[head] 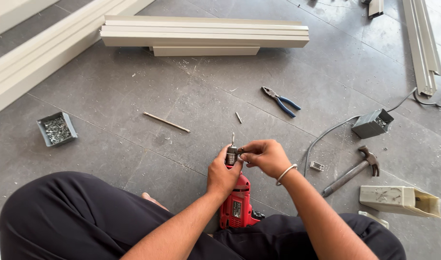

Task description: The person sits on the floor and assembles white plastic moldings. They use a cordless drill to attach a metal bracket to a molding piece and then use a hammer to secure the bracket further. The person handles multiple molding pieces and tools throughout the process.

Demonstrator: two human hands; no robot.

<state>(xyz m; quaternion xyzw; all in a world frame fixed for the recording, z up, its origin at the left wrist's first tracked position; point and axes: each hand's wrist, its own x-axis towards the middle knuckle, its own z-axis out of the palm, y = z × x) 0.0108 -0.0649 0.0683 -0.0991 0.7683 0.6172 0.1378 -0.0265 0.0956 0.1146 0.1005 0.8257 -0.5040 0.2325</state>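
Head view, looking down at a grey tiled floor (134, 110) from a seated position. Left hand (223, 175) wrapped tight around the front of a red power drill (236, 204), fingers closed just below the chuck (231, 155). Right hand (265, 156) at 3 o'clock of the chuck, fingertips pinched against its side; whatever sits between them too small to make out. Thin bit (233, 139) poking from the chuck toward 12 o'clock. Drill handle and rear partly hidden between the dark-trousered legs.

At 1 o'clock of the hands, blue-handled pliers (280, 101). At 3 o'clock, a hammer (353, 171), with a small grey box (372, 123) above it, contents barely visible. At 9 o'clock, well apart, a grey tray of screws (57, 129). At 11 o'clock, a thin rod (166, 122). At 12 o'clock, far off, pale metal profiles (203, 33); more of them cut off by the left and right edges.
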